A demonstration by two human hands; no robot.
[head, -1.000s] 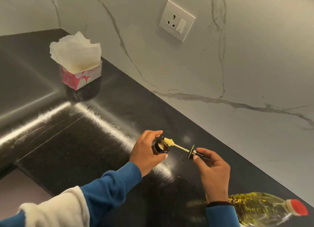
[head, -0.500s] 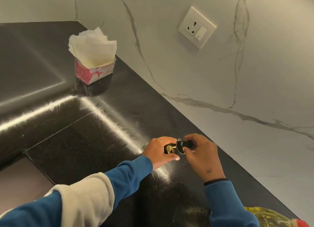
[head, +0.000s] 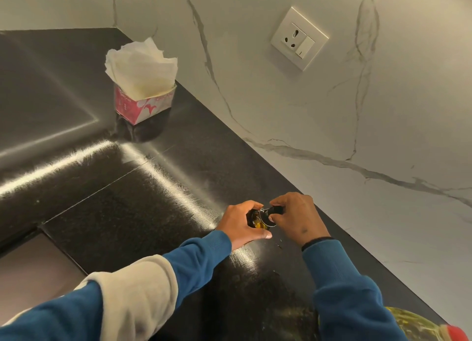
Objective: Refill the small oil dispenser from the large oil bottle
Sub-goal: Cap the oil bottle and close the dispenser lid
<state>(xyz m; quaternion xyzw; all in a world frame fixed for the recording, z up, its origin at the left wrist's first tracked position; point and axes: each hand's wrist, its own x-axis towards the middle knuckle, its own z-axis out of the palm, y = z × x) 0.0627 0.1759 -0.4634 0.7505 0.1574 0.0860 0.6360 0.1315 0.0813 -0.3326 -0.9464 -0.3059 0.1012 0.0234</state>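
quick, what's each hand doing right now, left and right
Left hand: closed around the small oil dispenser, holding it.
Right hand: fingers pinching the dispenser's black cap at its mouth.

oil bottle (head: 419, 326) cropped, dispenser (head: 258, 219) mostly hidden

A pink and white tissue box (head: 143, 105) stands on the glossy black tabletop (head: 76, 177) near the corner, white tissues (head: 140, 65) fanning upright from its top. Behind runs a white marble wall (head: 383, 136) with grey veins, carrying a white socket plate (head: 299, 38) with a switch beside the holes.
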